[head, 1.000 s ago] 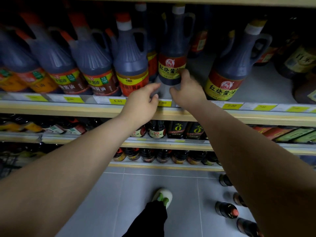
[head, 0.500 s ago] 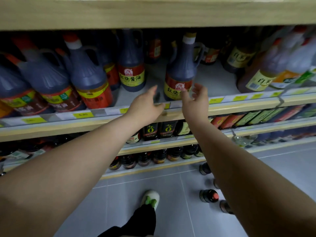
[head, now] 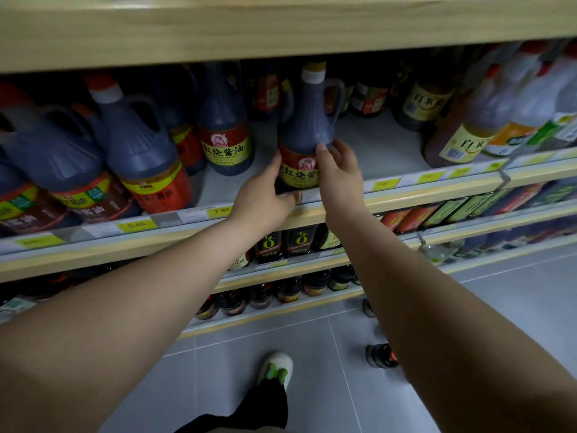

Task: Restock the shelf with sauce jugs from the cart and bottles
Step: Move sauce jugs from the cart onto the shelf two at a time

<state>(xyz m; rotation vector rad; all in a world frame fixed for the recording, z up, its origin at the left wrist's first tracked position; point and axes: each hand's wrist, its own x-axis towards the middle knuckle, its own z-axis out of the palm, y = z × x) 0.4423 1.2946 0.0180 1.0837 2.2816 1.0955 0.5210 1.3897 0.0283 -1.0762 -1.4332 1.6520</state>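
Note:
A dark sauce jug (head: 307, 126) with a red and yellow label and a side handle stands upright near the front edge of the shelf (head: 415, 195). My left hand (head: 263, 195) holds its lower left side. My right hand (head: 338, 171) grips its right side, fingers curled over the label's top edge. A matching jug (head: 225, 142) stands to its left, farther back. Several bigger dark jugs (head: 137, 148) with red caps fill the shelf's left part.
Vinegar bottles (head: 459, 142) with yellow labels stand at the right end of the shelf. Bare shelf floor lies between them and the held jug. Lower shelves carry small dark bottles (head: 270, 245). Loose bottles (head: 381, 356) stand on the tiled floor near my shoe (head: 276, 368).
Both hands have moved from open in front of the shelf edge onto the front jug, one on each side. The camera has swung right and down.

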